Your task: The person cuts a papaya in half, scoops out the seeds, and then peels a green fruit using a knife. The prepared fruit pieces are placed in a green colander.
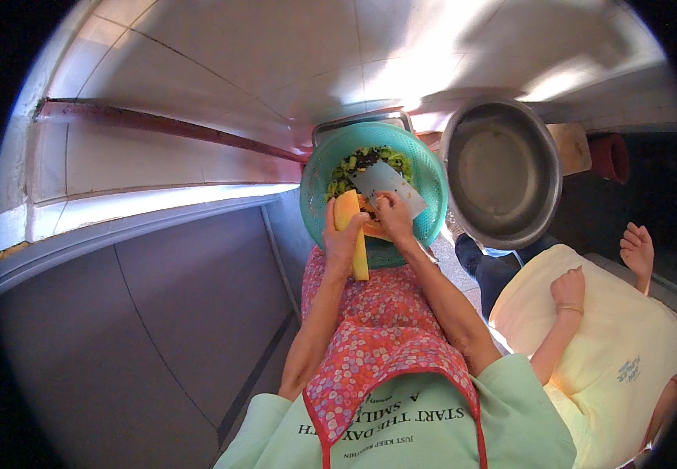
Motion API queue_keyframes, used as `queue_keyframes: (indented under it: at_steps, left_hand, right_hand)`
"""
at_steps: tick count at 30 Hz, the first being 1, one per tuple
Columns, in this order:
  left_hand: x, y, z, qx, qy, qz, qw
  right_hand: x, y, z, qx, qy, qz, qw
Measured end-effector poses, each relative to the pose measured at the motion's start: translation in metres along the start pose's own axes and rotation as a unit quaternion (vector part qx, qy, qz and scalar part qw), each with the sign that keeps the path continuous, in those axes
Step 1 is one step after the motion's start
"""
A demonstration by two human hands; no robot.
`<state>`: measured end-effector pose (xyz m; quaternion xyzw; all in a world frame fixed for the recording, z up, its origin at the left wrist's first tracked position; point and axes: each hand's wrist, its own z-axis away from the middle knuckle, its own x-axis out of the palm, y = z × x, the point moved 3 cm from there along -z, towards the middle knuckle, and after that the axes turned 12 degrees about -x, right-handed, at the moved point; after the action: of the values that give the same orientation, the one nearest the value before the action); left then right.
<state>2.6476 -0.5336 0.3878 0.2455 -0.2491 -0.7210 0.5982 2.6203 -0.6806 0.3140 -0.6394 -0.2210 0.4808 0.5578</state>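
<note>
My left hand (pixel 341 237) holds a long piece of yellow-skinned fruit (pixel 362 255), likely papaya, over the near side of a turquoise plastic colander (pixel 429 170). Beside it lies orange flesh with dark seeds, partly covered by the hands. My right hand (pixel 394 214) has curled fingers, close to that flesh and overlapping the edge of a wide, flat, pale blade-like sheet (pixel 382 179). Whether the fingers grip the sheet or something smaller is not clear; no handle shows. Green peelings or cut pieces (pixel 338 176) and many dark seeds lie in the colander.
A large, deep metal basin (pixel 505 170) stands right of the colander, with a red container (pixel 608 157) beyond it. A metal tray (pixel 364 120) shows behind the colander. A person in a yellow top (pixel 596 328) is close on the right, both hands raised. A tiled wall rises ahead.
</note>
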Motion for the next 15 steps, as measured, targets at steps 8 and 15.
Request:
queue_keyframes:
  at_steps: [8, 15]
  left_hand:
    - [0.028, 0.015, 0.008, 0.256, 0.084, -0.453, 0.85]
    - [0.029, -0.002, 0.001, 0.333, 0.054, -0.419, 0.843]
  right_hand:
    - [0.017, 0.047, -0.007, 0.424, -0.052, -0.462, 0.778]
    - [0.013, 0.037, 0.001, 0.387, -0.043, -0.547, 0.741]
